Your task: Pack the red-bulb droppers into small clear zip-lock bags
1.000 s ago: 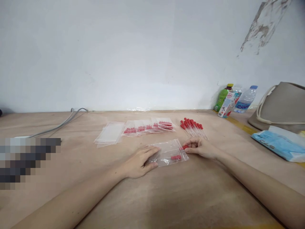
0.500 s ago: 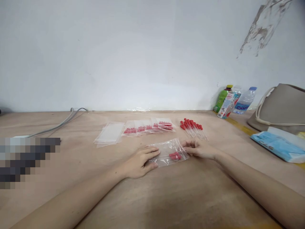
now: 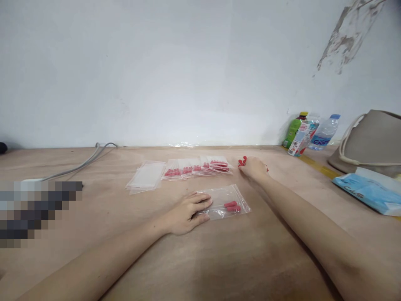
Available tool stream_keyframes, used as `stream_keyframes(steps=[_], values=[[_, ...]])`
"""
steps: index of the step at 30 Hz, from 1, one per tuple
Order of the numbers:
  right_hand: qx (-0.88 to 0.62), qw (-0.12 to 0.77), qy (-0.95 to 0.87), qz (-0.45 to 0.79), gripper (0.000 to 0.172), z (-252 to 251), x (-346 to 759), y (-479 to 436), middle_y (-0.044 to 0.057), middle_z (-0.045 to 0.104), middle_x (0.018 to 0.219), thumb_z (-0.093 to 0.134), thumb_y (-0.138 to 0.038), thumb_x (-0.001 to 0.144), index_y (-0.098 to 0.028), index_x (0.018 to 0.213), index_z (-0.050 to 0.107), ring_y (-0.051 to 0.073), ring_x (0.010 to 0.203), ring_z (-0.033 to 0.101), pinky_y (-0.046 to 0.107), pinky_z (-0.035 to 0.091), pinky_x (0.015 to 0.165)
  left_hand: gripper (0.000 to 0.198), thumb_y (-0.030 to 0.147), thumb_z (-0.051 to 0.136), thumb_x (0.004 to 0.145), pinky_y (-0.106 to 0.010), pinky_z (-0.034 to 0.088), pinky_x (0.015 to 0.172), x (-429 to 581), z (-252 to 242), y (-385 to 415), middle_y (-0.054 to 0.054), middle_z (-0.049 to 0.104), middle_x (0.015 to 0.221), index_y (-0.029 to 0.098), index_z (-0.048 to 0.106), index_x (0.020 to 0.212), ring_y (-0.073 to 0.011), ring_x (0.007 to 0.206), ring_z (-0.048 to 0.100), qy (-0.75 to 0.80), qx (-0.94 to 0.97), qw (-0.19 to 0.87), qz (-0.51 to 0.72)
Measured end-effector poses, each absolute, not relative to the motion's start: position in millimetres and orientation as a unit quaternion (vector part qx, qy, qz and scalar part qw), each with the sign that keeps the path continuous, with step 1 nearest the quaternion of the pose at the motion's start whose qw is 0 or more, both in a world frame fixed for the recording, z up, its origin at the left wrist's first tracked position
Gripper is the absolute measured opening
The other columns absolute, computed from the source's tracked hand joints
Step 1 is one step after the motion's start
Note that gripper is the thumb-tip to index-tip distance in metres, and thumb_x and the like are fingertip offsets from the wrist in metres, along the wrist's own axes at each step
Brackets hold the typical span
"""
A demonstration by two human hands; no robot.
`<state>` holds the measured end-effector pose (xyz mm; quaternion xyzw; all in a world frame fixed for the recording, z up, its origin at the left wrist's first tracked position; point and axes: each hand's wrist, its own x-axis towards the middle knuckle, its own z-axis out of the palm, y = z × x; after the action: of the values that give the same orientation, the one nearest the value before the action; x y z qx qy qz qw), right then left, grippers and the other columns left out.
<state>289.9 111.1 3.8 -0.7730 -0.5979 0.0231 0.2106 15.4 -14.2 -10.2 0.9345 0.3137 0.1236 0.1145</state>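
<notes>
My left hand [image 3: 188,211] lies flat with fingers stretched on the left end of a clear zip bag [image 3: 226,201] that holds red-bulbed droppers [image 3: 232,205]. My right hand [image 3: 254,168] reaches further back and rests on a pile of loose red-bulbed droppers [image 3: 242,161], covering most of it; its fingers are curled down and hidden, so I cannot see what they hold. A row of filled bags with red droppers [image 3: 197,168] lies behind the open bag. A stack of empty clear bags [image 3: 146,176] sits to their left.
The wooden table [image 3: 200,259] runs to a white wall. At the back right stand a green bottle [image 3: 293,129] and water bottles [image 3: 324,133], a beige bag [image 3: 372,142] and a blue tissue pack [image 3: 365,191]. A grey cable [image 3: 84,161] lies back left.
My right hand left the mouth of the bag, leaving a second dropper inside, and moved back onto the loose dropper pile. My left hand stayed on the bag.
</notes>
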Motion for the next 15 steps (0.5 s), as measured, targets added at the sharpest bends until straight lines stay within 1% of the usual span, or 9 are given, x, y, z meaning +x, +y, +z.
stream_keyframes(steps=[3, 5, 7, 9, 10, 12, 13, 14, 15], values=[[-0.784, 0.213, -0.582, 0.032, 0.021, 3, 288, 118, 0.018, 0.063, 0.094, 0.058, -0.024, 0.066, -0.014, 0.084, 0.063, 0.029, 0.091, 0.059, 0.034, 0.042, 0.069, 0.046, 0.04, 0.039, 0.09, -0.041, 0.022, 0.106, 15, -10, -15, -0.009, 0.037, 0.137, 0.02, 0.038, 0.132, -0.0217, 0.127, 0.032, 0.315, 0.934, 0.119, 0.121], [-0.783, 0.224, -0.578, 0.05, 0.018, 5, 293, 119, 0.017, 0.064, 0.088, 0.058, -0.025, 0.066, -0.013, 0.079, 0.063, 0.029, 0.086, 0.06, 0.034, 0.042, 0.066, 0.046, 0.04, 0.038, 0.091, -0.041, 0.022, 0.106, 15, -10, -15, -0.008, 0.037, 0.138, 0.02, 0.038, 0.132, -0.0214, 0.127, 0.032, 0.313, 0.934, 0.122, 0.123], [-0.771, 0.242, -0.585, 0.074, 0.014, 8, 300, 116, 0.013, 0.064, 0.075, 0.058, -0.028, 0.066, -0.014, 0.068, 0.061, 0.026, 0.079, 0.06, 0.031, 0.042, 0.062, 0.046, 0.04, 0.039, 0.09, -0.041, 0.022, 0.106, 15, -10, -15, -0.007, 0.037, 0.137, 0.022, 0.037, 0.133, -0.0215, 0.127, 0.032, 0.312, 0.933, 0.124, 0.126], [-0.747, 0.267, -0.6, 0.103, 0.02, 10, 308, 107, 0.008, 0.06, 0.062, 0.057, -0.033, 0.068, -0.015, 0.059, 0.056, 0.022, 0.07, 0.06, 0.028, 0.041, 0.058, 0.046, 0.04, 0.039, 0.09, -0.041, 0.023, 0.106, 14, -10, -14, -0.007, 0.038, 0.137, 0.022, 0.037, 0.133, -0.0219, 0.127, 0.033, 0.311, 0.933, 0.126, 0.13], [-0.735, 0.278, -0.608, 0.115, 0.024, 9, 311, 101, 0.006, 0.058, 0.058, 0.054, -0.036, 0.071, -0.016, 0.059, 0.055, 0.02, 0.066, 0.059, 0.026, 0.041, 0.055, 0.046, 0.04, 0.039, 0.09, -0.042, 0.023, 0.106, 14, -11, -14, -0.007, 0.038, 0.137, 0.022, 0.037, 0.133, -0.0221, 0.126, 0.033, 0.31, 0.933, 0.128, 0.133], [-0.697, 0.337, -0.613, 0.155, 0.025, 5, 315, 87, 0.003, 0.056, 0.059, 0.05, -0.041, 0.074, -0.017, 0.068, 0.053, 0.015, 0.059, 0.057, 0.024, 0.04, 0.051, 0.046, 0.041, 0.04, 0.09, -0.042, 0.024, 0.105, 14, -12, -13, -0.007, 0.038, 0.137, 0.023, 0.037, 0.133, -0.0223, 0.126, 0.034, 0.306, 0.932, 0.131, 0.141], [-0.67, 0.386, -0.607, 0.185, 0.024, 2, 316, 78, 0.001, 0.056, 0.061, 0.05, -0.042, 0.074, -0.017, 0.075, 0.051, 0.013, 0.055, 0.055, 0.023, 0.04, 0.049, 0.046, 0.041, 0.04, 0.09, -0.042, 0.024, 0.105, 14, -12, -13, -0.007, 0.038, 0.137, 0.023, 0.037, 0.133, -0.0224, 0.126, 0.034, 0.305, 0.932, 0.132, 0.144], [-0.629, 0.454, -0.589, 0.226, 0.027, -2, 316, 70, -0.001, 0.056, 0.064, 0.053, -0.042, 0.072, -0.018, 0.083, 0.047, 0.011, 0.052, 0.053, 0.023, 0.041, 0.048, 0.046, 0.04, 0.04, 0.09, -0.042, 0.024, 0.105, 13, -13, -13, -0.007, 0.038, 0.137, 0.024, 0.037, 0.133, -0.0225, 0.126, 0.034, 0.304, 0.932, 0.132, 0.146], [-0.587, 0.517, -0.564, 0.266, 0.035, -6, 316, 61, -0.003, 0.054, 0.065, 0.058, -0.042, 0.068, -0.019, 0.089, 0.043, 0.01, 0.048, 0.05, 0.023, 0.041, 0.046, 0.046, 0.04, 0.041, 0.09, -0.042, 0.023, 0.105, 13, -13, -13, -0.007, 0.038, 0.137, 0.024, 0.037, 0.133, -0.0226, 0.126, 0.034, 0.305, 0.932, 0.131, 0.143]])
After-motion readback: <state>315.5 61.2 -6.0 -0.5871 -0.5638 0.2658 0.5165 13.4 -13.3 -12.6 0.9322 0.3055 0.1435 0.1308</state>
